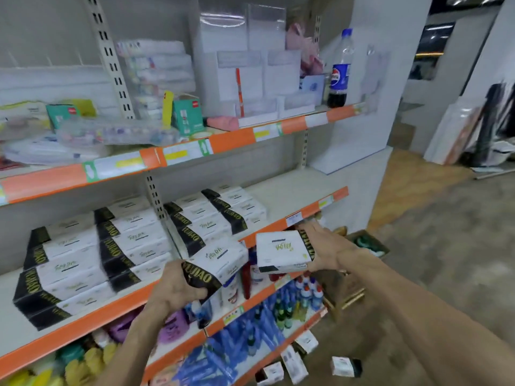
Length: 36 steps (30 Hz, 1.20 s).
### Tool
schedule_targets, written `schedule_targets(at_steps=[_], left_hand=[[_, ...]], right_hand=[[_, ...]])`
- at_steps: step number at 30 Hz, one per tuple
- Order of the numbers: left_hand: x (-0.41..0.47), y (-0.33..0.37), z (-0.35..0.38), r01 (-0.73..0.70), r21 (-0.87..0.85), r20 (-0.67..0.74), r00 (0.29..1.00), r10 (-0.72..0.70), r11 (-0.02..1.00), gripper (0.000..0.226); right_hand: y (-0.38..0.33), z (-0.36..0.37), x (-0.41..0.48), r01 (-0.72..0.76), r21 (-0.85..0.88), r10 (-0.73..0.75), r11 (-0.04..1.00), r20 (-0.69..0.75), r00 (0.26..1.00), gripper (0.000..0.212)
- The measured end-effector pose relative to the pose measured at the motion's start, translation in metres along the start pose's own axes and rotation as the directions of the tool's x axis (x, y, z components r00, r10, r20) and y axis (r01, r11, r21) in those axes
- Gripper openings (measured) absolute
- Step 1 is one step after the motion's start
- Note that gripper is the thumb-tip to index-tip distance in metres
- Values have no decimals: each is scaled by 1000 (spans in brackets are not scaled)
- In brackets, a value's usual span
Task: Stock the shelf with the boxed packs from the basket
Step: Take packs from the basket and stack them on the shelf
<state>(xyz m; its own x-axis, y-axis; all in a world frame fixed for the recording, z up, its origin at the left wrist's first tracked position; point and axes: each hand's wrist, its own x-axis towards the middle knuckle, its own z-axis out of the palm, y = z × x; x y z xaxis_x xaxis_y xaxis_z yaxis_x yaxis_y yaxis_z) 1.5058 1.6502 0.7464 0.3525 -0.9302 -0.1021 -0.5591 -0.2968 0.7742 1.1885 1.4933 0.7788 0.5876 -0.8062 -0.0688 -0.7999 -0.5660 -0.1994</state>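
Far left of both hands, stacked black-and-white boxed packs point(69, 263) fill the middle shelf point(92, 316) behind its orange edge strip, with a second block of the same packs point(214, 215) further along, just above the left hand.

The left hand point(178, 288) sits in front of that shelf edge, fingers curled around the black end of one boxed pack point(217, 263), which tilts up and to the right away from the wrist, its white face upward.

Just right of it, close but not clearly touching, a second boxed pack point(281, 252) is held by the right hand point(326, 252). The thumb lies along the top near the black band and the fingers wrap beneath, so the grip is closed around the pack's right end. This pack is level with the shelf's front edge, where the shelf surface behind it is bare.

Below both hands, lower shelves hold blue bottles point(250, 338) and purple pouches point(172, 327). Down and right of the right hand, a few small boxes point(345, 366) lie on the floor. Above, a Pepsi bottle point(340, 71) stands on the top shelf.
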Motion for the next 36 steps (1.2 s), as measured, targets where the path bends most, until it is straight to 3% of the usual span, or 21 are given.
schedule_targets(at_steps=[10, 17, 22, 29, 36], left_hand=[[38, 54, 43, 45, 55, -161, 986, -36, 997, 26], [69, 51, 23, 129, 88, -235, 966, -105, 988, 41], [109, 48, 8, 146, 71, -322, 940, -116, 987, 39], [168, 23, -15, 288, 85, -326, 913, -247, 954, 82], [196, 20, -14, 391, 101, -326, 882, -341, 915, 83]], right_hand=[[97, -19, 34, -29, -4, 29, 1000, -38, 999, 83], [77, -6, 100, 86, -24, -87, 996, -48, 995, 81], [57, -7, 159, 147, -44, -149, 988, -48, 988, 76], [37, -5, 240, 165, -2, -165, 986, -52, 985, 72], [34, 9, 288, 118, 88, -124, 989, 65, 990, 75]])
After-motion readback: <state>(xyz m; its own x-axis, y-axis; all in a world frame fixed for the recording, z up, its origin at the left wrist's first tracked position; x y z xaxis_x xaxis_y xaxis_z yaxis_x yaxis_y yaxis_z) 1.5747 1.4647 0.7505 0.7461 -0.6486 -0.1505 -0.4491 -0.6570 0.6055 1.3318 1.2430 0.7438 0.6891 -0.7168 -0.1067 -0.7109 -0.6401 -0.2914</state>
